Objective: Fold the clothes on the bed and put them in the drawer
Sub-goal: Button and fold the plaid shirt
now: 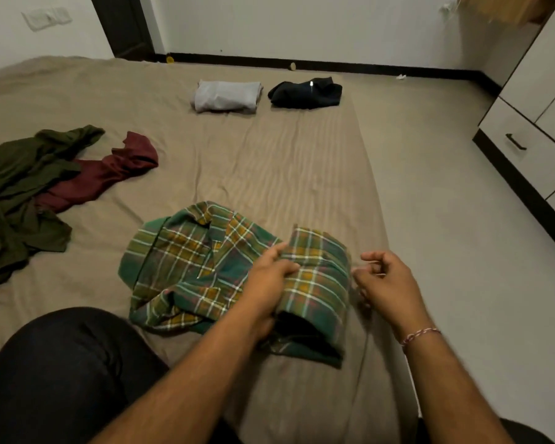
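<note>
Head view: green plaid shirt (205, 267) lies crumpled on the bed (269, 161), near edge, right in front of the person. Left hand (269, 283) rests on the shirt's right part, fingers curled into a fold of the cloth — grip is on the shirt. Right hand (388, 283) hovers just beside the shirt's right edge, fingers loosely curled, thumb and forefinger close together; cannot tell whether that grip has a thread or bit of cloth in it. Red-and-white thread bracelet (418, 335) on the right wrist.

Further out on the bed: two folded items side by side at the far end — a light grey garment (226, 96) and, just right of it, a dark navy garment (305, 92), slightly apart. At the left edge, unfolded: an olive green garment (20, 187) with a maroon garment (109, 171) lying partly over it.

Person's knee in dark trousers (68, 373) sits at the bottom left, on the bed. White cabinet at right with a drawer (532, 155), shut, dark handle (515, 142) on its front. Grey floor (446, 187) between bed and cabinet.
</note>
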Tool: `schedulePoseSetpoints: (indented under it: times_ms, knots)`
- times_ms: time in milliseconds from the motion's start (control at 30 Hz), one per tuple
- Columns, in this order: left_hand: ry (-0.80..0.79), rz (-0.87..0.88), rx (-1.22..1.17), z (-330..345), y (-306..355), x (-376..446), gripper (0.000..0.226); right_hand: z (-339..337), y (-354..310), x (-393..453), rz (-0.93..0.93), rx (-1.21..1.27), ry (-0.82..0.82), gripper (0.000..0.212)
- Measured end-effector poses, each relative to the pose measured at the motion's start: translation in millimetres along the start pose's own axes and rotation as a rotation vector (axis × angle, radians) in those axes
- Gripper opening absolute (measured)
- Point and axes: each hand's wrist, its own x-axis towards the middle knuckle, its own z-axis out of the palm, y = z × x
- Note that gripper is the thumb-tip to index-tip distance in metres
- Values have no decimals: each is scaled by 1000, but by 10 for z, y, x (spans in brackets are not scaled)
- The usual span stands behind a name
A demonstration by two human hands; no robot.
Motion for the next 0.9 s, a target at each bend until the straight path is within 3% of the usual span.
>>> schedulePoseSetpoints:
  times_ms: [67,167,233,300,367,433,500,567,667,767,900]
  knots:
    - [47,24,139,-307,167,116,39,112,2,-57,-13,-135,-90,27]
    - [112,64,516,-599,217,181,39,268,-90,-150,52,-120,-232,36]
    - [259,256,848,-653,161,131,46,331,-171,-181,63,-130,-263,46]
    - [363,590,1054,-555,107,-54,46,364,-223,-197,102,-22,-272,55]
    - [257,726,1129,-321,57,-275,48,416,-250,-221,160,177,-285,53]
    - [132,566,1236,-107,-52,-424,69,473,-255,-260,190,338,-269,43]
    - [61,342,1264,-11,-151,-440,94,515,-256,-294,192,467,-261,31]
    - [60,332,1305,-11,-215,-388,104,532,-246,-308,181,583,-291,26]
    - [84,416,1426,-59,-225,-327,90,519,-250,-308,189,616,-345,22]
    - [85,488,1373,-96,-72,-276,71,478,-292,-240,199,615,-256,15]
    - [29,432,912,-84,110,-231,56,435,-278,-127,124,615,-112,12]
